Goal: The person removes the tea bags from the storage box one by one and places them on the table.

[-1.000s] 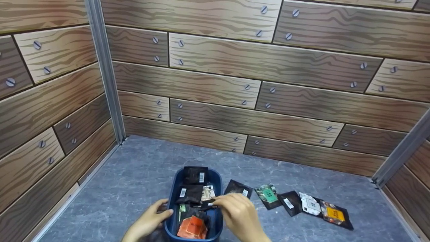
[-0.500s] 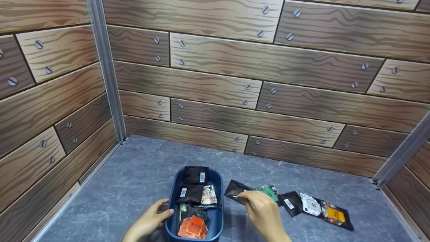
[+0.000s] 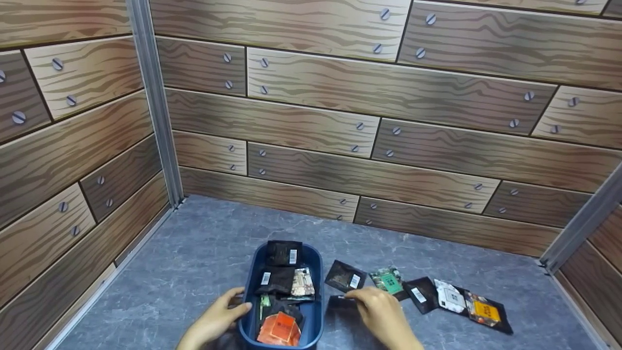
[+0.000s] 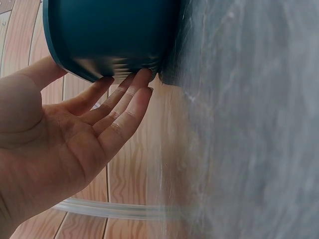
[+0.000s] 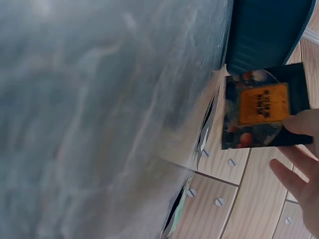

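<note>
A blue plastic bin stands at the front, with several packets inside, among them an orange-red one and black ones with barcode labels. My left hand holds its left wall, the thumb over the rim and the fingers on the outside; in the left wrist view the left hand has its fingertips against the bin wall. To the right of the bin, my right hand pinches a small flat packet with an orange label and dark food-print front. From the head view mostly its dark edge shows.
A row of packets lies right of the bin: a black packet, a green-labelled packet, another black packet, a white packet and an orange-labelled one. Wood-patterned walls enclose the grey marbled surface.
My right hand has lifted the packet out of the bin and carried it right, then lowered it slightly beside the bin. The left hand stays at the bin.
</note>
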Motion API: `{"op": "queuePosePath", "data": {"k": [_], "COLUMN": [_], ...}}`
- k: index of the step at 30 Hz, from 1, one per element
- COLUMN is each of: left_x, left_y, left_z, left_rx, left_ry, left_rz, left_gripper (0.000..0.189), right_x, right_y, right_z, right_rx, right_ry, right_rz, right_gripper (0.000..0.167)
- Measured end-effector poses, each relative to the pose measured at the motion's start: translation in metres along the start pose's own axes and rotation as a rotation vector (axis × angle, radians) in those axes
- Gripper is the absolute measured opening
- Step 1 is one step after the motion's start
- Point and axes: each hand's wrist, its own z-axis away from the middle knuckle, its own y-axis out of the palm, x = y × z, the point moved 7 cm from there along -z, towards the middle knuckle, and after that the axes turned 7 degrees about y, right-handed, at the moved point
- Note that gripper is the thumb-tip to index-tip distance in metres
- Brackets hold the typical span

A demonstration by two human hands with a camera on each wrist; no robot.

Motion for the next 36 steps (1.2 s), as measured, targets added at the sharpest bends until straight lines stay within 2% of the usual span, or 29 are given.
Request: {"op": "queuePosePath", "data": {"k": [9, 16, 20, 24, 27, 30, 36], "left_x": [-0.001, -0.004, -0.003, -0.002, -0.003, -0.003, -0.003], "left_y": [-0.001, 0.001, 0.001, 0.0, 0.0, 0.0, 0.0], "left_z": [0.003, 0.004, 0.003, 0.003, 0.003, 0.003, 0.004], "left_rx": [0.004, 0.013, 0.014, 0.012, 0.007, 0.003, 0.004], "left_ry": [-0.007, 0.039, 0.024, -0.004, -0.006, -0.007, 0.005], "left_rz": [0.008, 0.019, 0.017, 0.005, 0.003, 0.002, -0.002], "left_gripper": [0.062, 0.061, 0.062, 0.064, 0.064, 0.063, 0.062], "right_x": [-0.007, -0.007, -0.006, -0.007, -0.005, -0.003, 0.012], "right_y": [0.02, 0.028, 0.029, 0.028, 0.025, 0.021, 0.009], "right_z": [0.008, 0.013, 0.016, 0.017, 0.016, 0.011, -0.002], "right_rx": [0.329, 0.435, 0.49, 0.56, 0.561, 0.52, 0.405], "right_ry": [0.064, 0.044, 0.047, 0.098, 0.13, 0.148, 0.103], "right_rz": [-0.023, -0.051, -0.071, -0.104, -0.108, -0.085, -0.05], "right_gripper": [0.029, 0.037, 0.042, 0.048, 0.047, 0.039, 0.033]}}
